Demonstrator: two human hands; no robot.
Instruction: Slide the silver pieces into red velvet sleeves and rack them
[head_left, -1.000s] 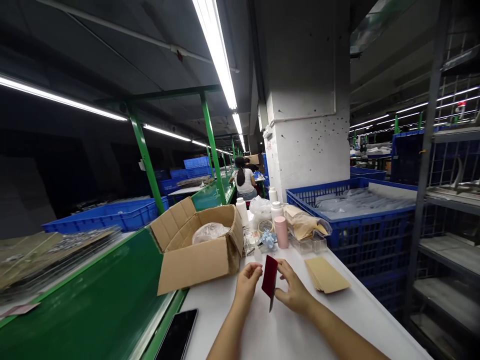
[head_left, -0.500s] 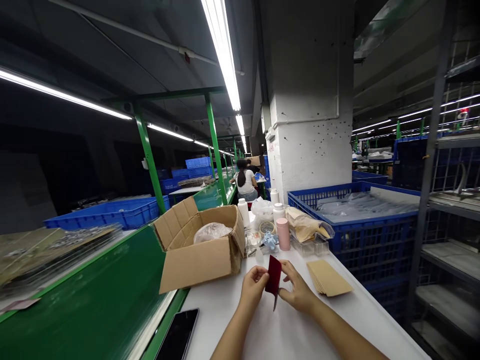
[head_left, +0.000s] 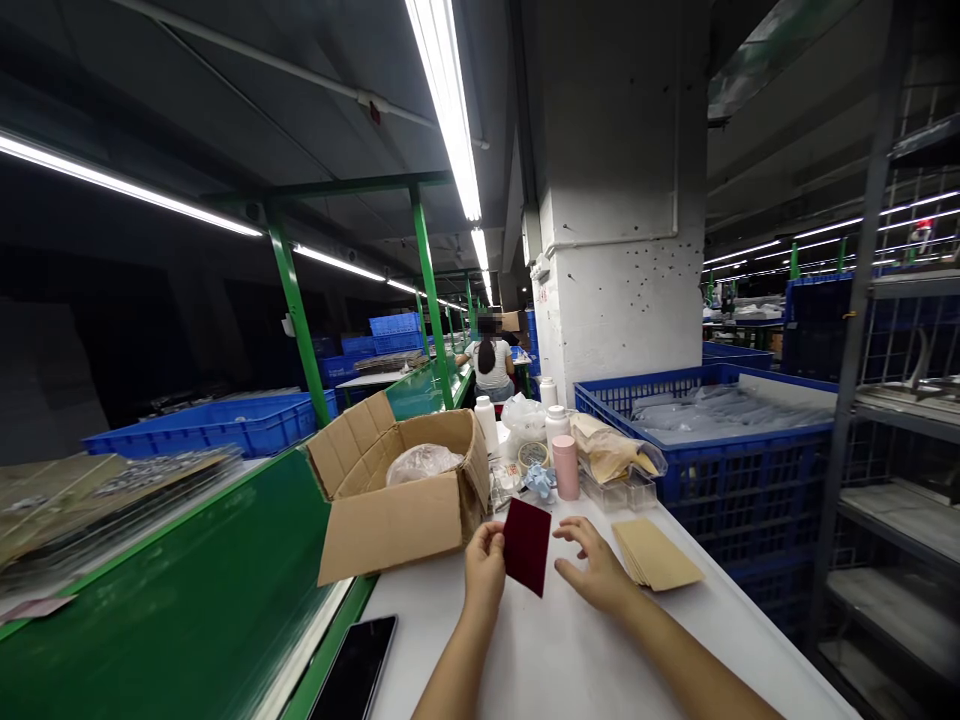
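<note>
- I am counting, from my remote seat, one dark red card (head_left: 527,547), which is tilting in the air above the white bench (head_left: 555,670), between the two hands, and facing the camera with its broad side
- One left hand (head_left: 486,565) is gripping this card by its left edge, the thumb and fingers pinching it
- One right hand (head_left: 600,570) is hovering just beside the card's right edge, its fingers curving and spreading apart, gripping nothing that I am making out
- Beyond the hands I am counting three white bottles (head_left: 486,425), one pink cylinder (head_left: 566,470) and one crumpled light-blue piece (head_left: 538,482)
- One open cardboard box (head_left: 390,535) is sitting to the left, with a clear plastic bag (head_left: 424,463) showing inside, and one phone (head_left: 354,668) is lying nearer the camera
- One stack of tan sheets (head_left: 660,555) is lying to the right of the right hand, its layers overlapping too closely for me to be counting them
- One co-worker (head_left: 491,365) is sitting farther off, facing away
- Compared with half a second ago, the card is turning its face much wider toward me, and the right hand is standing clear of it, leaving the left hand holding alone
- The box, phone and stack are keeping their places
</note>
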